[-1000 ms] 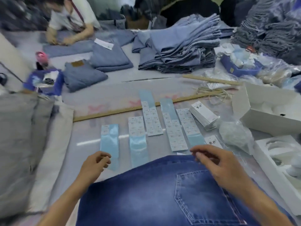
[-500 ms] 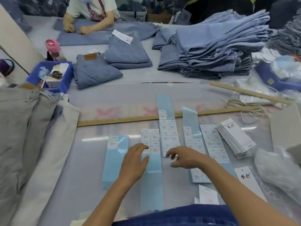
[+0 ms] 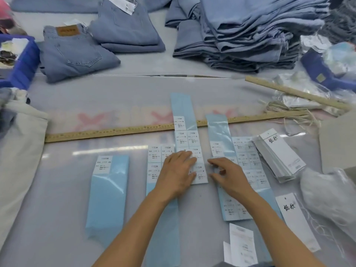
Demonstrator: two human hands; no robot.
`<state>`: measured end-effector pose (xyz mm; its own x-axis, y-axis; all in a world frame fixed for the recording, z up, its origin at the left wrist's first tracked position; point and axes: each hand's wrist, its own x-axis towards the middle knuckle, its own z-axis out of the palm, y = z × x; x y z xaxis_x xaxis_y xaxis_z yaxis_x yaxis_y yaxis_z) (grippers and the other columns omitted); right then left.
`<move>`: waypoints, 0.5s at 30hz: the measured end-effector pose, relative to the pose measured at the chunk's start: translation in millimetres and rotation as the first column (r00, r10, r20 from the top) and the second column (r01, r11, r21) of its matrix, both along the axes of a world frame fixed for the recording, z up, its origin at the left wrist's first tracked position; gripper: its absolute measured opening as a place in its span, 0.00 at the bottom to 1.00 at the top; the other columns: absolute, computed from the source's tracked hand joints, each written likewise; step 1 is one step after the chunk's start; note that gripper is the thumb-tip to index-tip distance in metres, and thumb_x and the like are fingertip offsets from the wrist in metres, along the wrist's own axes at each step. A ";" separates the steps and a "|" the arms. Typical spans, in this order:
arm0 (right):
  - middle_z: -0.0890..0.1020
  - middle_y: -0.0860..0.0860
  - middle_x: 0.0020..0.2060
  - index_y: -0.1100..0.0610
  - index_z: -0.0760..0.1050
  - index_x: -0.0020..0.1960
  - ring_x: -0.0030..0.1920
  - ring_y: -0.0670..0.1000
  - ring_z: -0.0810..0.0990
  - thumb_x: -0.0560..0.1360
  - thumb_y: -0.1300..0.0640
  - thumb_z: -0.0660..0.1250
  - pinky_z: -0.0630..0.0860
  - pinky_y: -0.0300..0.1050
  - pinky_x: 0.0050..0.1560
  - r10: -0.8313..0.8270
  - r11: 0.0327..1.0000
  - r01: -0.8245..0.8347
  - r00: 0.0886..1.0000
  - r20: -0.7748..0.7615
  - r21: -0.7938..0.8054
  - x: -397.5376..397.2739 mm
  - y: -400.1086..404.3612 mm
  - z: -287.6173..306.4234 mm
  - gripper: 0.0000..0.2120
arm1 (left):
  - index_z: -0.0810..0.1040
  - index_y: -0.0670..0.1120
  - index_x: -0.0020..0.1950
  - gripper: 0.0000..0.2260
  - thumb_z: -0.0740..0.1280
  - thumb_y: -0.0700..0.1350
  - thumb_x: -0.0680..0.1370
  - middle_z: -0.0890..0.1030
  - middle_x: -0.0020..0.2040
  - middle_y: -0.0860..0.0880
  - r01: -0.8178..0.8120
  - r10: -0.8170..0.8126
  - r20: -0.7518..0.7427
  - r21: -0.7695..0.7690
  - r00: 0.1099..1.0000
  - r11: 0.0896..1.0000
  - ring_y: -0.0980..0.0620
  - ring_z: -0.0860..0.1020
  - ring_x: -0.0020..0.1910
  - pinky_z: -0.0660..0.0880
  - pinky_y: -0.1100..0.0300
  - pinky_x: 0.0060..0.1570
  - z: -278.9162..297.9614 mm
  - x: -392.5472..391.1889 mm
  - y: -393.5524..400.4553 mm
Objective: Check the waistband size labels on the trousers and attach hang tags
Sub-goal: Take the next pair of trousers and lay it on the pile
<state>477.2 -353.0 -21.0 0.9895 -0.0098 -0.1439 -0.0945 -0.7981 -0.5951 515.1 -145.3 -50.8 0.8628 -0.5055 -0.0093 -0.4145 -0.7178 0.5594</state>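
Left hand: the left hand (image 3: 178,171) lay flat, fingers straight, pressing on the middle sticker sheet (image 3: 189,151); grasping nothing
Right hand: the right hand (image 3: 228,175) rested just right of that sheet, fingers loosely bent toward its edge; whether it pinched a sticker I could not tell
Sticker sheets: several pale blue strips with white size stickers lay side by side on the counter (image 3: 57,189); the leftmost strip (image 3: 107,191) sat apart
Hang tags: a stack of hang tags (image 3: 279,153) lay to the right; one loose tag (image 3: 296,220) nearer
Trousers: folded jeans (image 3: 75,54) and a tall pile (image 3: 244,29) sat at the far side
Ruler: a long ruler (image 3: 115,131) crossed the counter beyond the strips
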 end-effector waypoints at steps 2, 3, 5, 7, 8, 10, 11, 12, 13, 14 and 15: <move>0.82 0.46 0.52 0.54 0.82 0.60 0.51 0.45 0.81 0.77 0.63 0.72 0.77 0.33 0.51 -0.038 0.999 0.036 0.996 0.077 0.026 12.0 5.5 2.2 0.13 | 0.78 0.46 0.70 0.17 0.68 0.44 0.81 0.74 0.73 0.47 -0.039 0.043 0.041 -0.095 0.998 0.995 0.46 0.70 0.73 0.62 0.50 0.74 3.3 4.2 2.1; 0.83 0.46 0.51 0.55 0.82 0.59 0.50 0.45 0.81 0.78 0.63 0.71 0.76 0.30 0.49 -0.053 0.998 0.050 0.993 0.109 0.032 21.9 9.6 4.0 0.11 | 0.81 0.43 0.65 0.14 0.69 0.39 0.80 0.79 0.68 0.44 -0.086 0.100 0.087 -0.159 0.991 0.984 0.42 0.75 0.69 0.69 0.47 0.70 4.2 10.2 3.4; 0.83 0.49 0.51 0.57 0.83 0.58 0.50 0.47 0.81 0.79 0.64 0.68 0.76 0.34 0.51 -0.055 0.998 0.050 0.983 0.174 0.033 49.7 21.8 9.0 0.09 | 0.83 0.39 0.60 0.13 0.69 0.32 0.77 0.82 0.62 0.40 -0.193 0.239 0.186 -0.236 0.953 0.952 0.38 0.80 0.62 0.76 0.43 0.63 8.2 30.5 6.8; 0.83 0.52 0.52 0.60 0.83 0.57 0.52 0.51 0.81 0.80 0.65 0.67 0.78 0.45 0.55 -0.047 0.998 0.038 0.974 0.221 0.045 83.8 36.7 12.2 0.09 | 0.82 0.38 0.62 0.15 0.68 0.30 0.76 0.82 0.62 0.40 -0.243 0.290 0.220 -0.220 0.931 0.945 0.38 0.79 0.61 0.77 0.42 0.60 13.7 60.9 11.0; 0.83 0.53 0.53 0.61 0.83 0.57 0.53 0.52 0.81 0.80 0.65 0.66 0.78 0.48 0.57 -0.062 0.997 0.049 0.970 0.233 0.063 101.6 43.1 13.5 0.09 | 0.81 0.39 0.64 0.16 0.67 0.31 0.77 0.81 0.64 0.41 -0.246 0.286 0.227 -0.189 0.931 0.951 0.39 0.78 0.63 0.76 0.42 0.60 15.5 79.4 12.9; 0.82 0.54 0.55 0.60 0.82 0.61 0.55 0.53 0.80 0.81 0.64 0.65 0.76 0.48 0.60 -0.108 0.992 0.087 0.965 0.239 0.095 134.5 54.3 13.8 0.11 | 0.76 0.41 0.70 0.18 0.65 0.35 0.81 0.75 0.71 0.42 -0.220 0.236 0.231 -0.093 0.944 0.971 0.41 0.73 0.70 0.71 0.43 0.67 16.2 118.0 16.6; 0.81 0.54 0.58 0.59 0.80 0.64 0.58 0.53 0.79 0.81 0.63 0.64 0.75 0.48 0.62 -0.107 0.992 0.089 0.969 0.222 0.089 149.3 59.2 11.4 0.13 | 0.74 0.41 0.73 0.19 0.64 0.37 0.82 0.72 0.75 0.42 -0.197 0.200 0.241 -0.039 0.950 0.980 0.42 0.70 0.73 0.68 0.45 0.71 16.3 138.0 18.7; 0.78 0.54 0.61 0.58 0.77 0.67 0.61 0.55 0.77 0.82 0.61 0.64 0.73 0.48 0.64 -0.085 0.996 0.076 0.979 0.186 0.057 162.8 62.7 6.8 0.15 | 0.72 0.42 0.75 0.20 0.64 0.38 0.82 0.70 0.77 0.43 -0.164 0.153 0.250 0.023 0.956 0.986 0.43 0.68 0.75 0.65 0.47 0.73 16.4 156.0 20.3; 0.75 0.55 0.65 0.57 0.74 0.71 0.65 0.57 0.73 0.83 0.57 0.64 0.70 0.49 0.66 -0.047 0.999 0.049 0.990 0.132 -0.015 174.3 65.0 0.8 0.18 | 0.71 0.43 0.76 0.21 0.64 0.40 0.82 0.69 0.77 0.43 -0.119 0.094 0.242 0.094 0.966 0.988 0.43 0.67 0.76 0.64 0.48 0.73 15.9 171.7 21.7; 0.72 0.56 0.67 0.57 0.71 0.73 0.67 0.58 0.70 0.83 0.53 0.63 0.69 0.51 0.66 -0.002 0.993 0.010 0.998 0.068 -0.121 182.7 66.6 -5.8 0.20 | 0.71 0.44 0.75 0.21 0.65 0.42 0.82 0.70 0.77 0.44 -0.069 0.034 0.211 0.161 0.977 0.985 0.43 0.67 0.75 0.65 0.47 0.72 14.3 182.9 23.6; 0.70 0.56 0.68 0.56 0.70 0.73 0.68 0.59 0.67 0.83 0.50 0.63 0.68 0.53 0.65 0.035 0.973 -0.029 0.999 0.020 -0.228 186.8 66.9 -12.5 0.21 | 0.73 0.45 0.72 0.19 0.65 0.44 0.82 0.73 0.74 0.46 -0.033 -0.004 0.182 0.196 0.983 0.980 0.43 0.69 0.73 0.67 0.46 0.70 11.2 189.0 24.8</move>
<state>664.1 -286.1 -33.5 0.9930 -0.0081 -0.1179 -0.0549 -0.9151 -0.3995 704.1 -120.4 -39.5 0.8666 -0.4967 0.0488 -0.4843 -0.8132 0.3228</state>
